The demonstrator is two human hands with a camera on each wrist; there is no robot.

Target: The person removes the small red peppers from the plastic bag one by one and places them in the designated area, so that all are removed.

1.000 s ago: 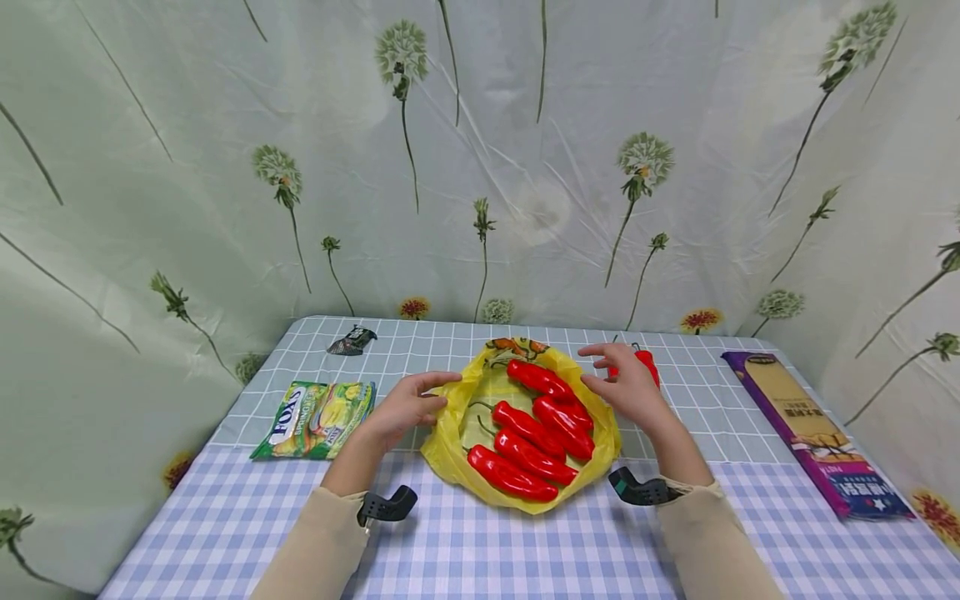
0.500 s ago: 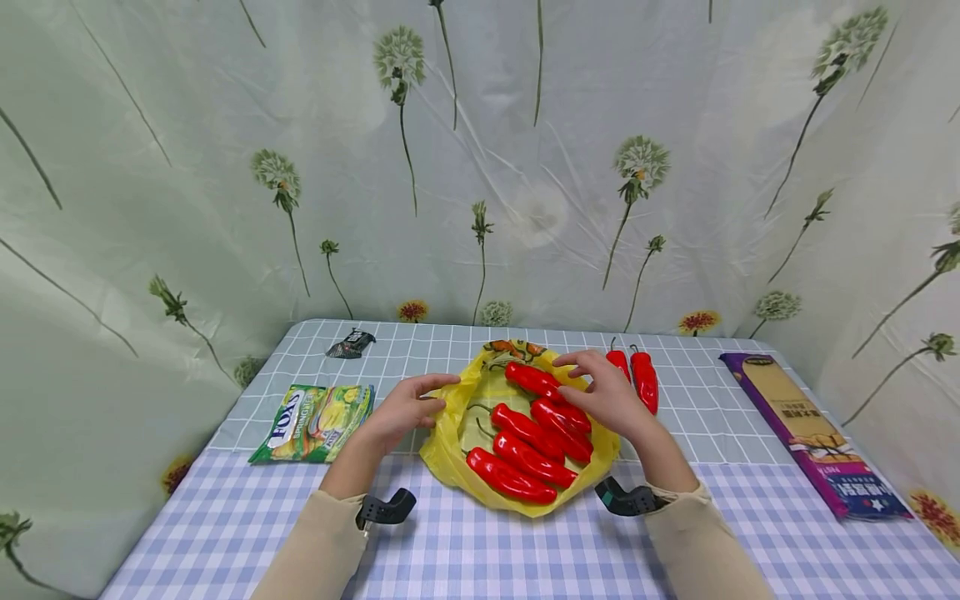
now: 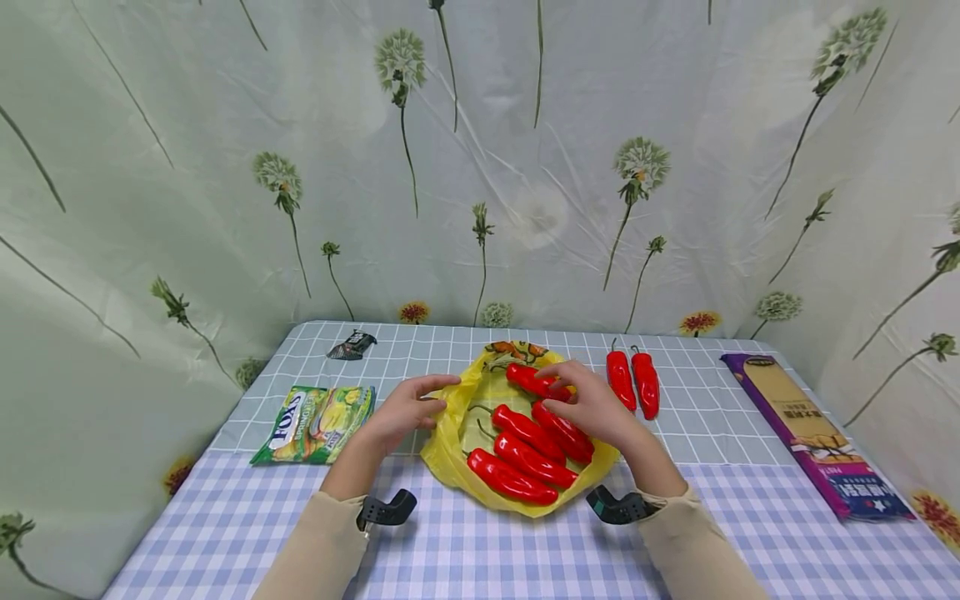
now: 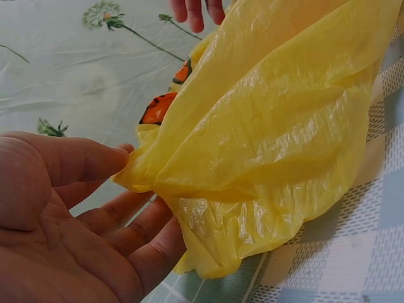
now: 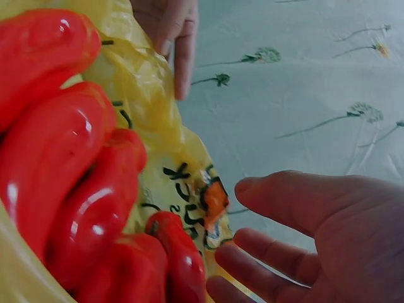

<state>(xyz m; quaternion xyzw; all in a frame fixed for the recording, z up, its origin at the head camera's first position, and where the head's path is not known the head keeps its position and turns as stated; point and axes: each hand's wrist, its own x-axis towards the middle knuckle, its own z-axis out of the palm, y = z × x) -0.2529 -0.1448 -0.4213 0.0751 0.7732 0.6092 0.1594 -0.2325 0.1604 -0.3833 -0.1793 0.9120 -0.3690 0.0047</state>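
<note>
The left hand (image 3: 401,410) pinches the left edge of the yellow bag (image 3: 457,417) in a closed grip. The right hand (image 3: 592,404) hovers over the bag's red peppers (image 3: 525,454), fingers spread, holding nothing. Two more peppers (image 3: 633,382) lie right of the bag.

A table (image 3: 420,550) is carrying everything, wearing a blue checked cloth near the person and a grey-green grid cloth (image 3: 705,417) farther back. A yellow bag (image 3: 457,442) is lying at the middle. 2 red peppers (image 3: 633,382) are lying side by side just right of it. A purple box (image 3: 813,433) is lying at the right edge, a green packet (image 3: 315,419) at the left, and a small dark wrapper (image 3: 351,342) is sitting at the far left corner.
</note>
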